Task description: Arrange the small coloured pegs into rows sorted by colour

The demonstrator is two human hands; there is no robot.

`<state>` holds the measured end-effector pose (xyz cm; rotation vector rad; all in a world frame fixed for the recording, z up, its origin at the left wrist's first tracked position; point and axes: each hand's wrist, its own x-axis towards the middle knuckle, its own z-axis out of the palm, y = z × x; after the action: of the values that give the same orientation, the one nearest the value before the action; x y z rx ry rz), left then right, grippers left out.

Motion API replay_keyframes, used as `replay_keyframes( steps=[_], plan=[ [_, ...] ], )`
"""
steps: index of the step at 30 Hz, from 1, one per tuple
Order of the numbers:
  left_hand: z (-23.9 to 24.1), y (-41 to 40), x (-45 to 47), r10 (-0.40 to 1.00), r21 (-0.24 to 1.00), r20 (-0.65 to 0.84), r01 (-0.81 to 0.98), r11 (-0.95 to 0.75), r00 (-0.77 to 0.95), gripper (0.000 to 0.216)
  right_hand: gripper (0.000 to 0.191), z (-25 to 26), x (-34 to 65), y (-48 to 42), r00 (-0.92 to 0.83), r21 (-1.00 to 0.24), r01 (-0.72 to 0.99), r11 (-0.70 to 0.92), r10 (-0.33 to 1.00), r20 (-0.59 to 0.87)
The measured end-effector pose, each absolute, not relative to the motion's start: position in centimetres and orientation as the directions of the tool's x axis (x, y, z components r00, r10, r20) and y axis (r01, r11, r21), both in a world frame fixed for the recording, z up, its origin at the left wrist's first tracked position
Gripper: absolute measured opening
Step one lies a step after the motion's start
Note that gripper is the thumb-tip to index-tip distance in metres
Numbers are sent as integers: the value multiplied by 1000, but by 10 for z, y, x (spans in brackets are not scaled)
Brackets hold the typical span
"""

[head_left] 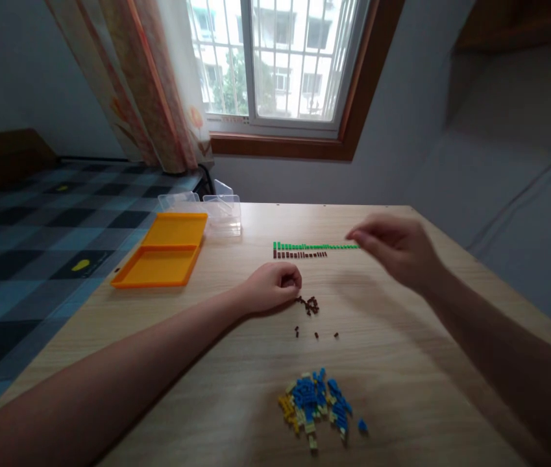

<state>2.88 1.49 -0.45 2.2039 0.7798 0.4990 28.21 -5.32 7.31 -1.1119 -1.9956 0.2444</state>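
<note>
My left hand [275, 286] rests on the table with its fingers curled, right beside a small heap of brown toy bricks [311, 305]. What those fingers hold, if anything, is hidden. Thumb and forefinger of my right hand [392, 250] are pinched together above the far right of the table; the hand is slightly blurred, and I cannot make out anything between the tips. Near it ends a long row of green bricks [304, 246]. A shorter row of brown bricks [299, 255] runs just in front. A few loose brown bricks [317, 335] lie nearer to me.
A pile of blue, yellow and cream bricks [309, 399] lies at the near middle of the wooden table [236, 402]. An opened orange case [168, 266] and clear plastic boxes [224, 217] stand at the back left. A bed with a checked cover [61, 227] adjoins the left side.
</note>
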Motion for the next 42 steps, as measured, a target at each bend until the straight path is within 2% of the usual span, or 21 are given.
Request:
replay_keyframes(
  steps=[3,5,10,13,22,28,33,42],
  plan=[
    [-1,22,23,569,780,70,310,-543,819,11,17,39,267,-47,-349,-579,571,582,810,471],
    [3,24,19,504,759,79,275,-590,860,11,15,18,258,-44,-385,-622,541,566,824,415],
    [10,27,15,408,698,113,220,-681,906,11,20,-5,250,-46,-502,-623,504,598,790,352],
    [8,30,15,404,703,126,205,-681,906,10,25,-8,250,-46,-524,-613,505,608,780,342],
    [1,29,15,414,666,174,203,-718,893,7,20,-7,244,-45,-560,-555,569,607,780,279],
    [2,27,15,425,631,181,227,-742,887,7,13,-7,267,-37,-462,-575,625,528,844,273],
    [3,26,15,442,629,194,235,-741,876,7,7,-12,295,-27,-442,-522,661,538,842,309],
    [0,26,14,460,640,211,233,-732,862,7,15,-20,318,-19,-371,-499,691,523,849,377]
  ],
)
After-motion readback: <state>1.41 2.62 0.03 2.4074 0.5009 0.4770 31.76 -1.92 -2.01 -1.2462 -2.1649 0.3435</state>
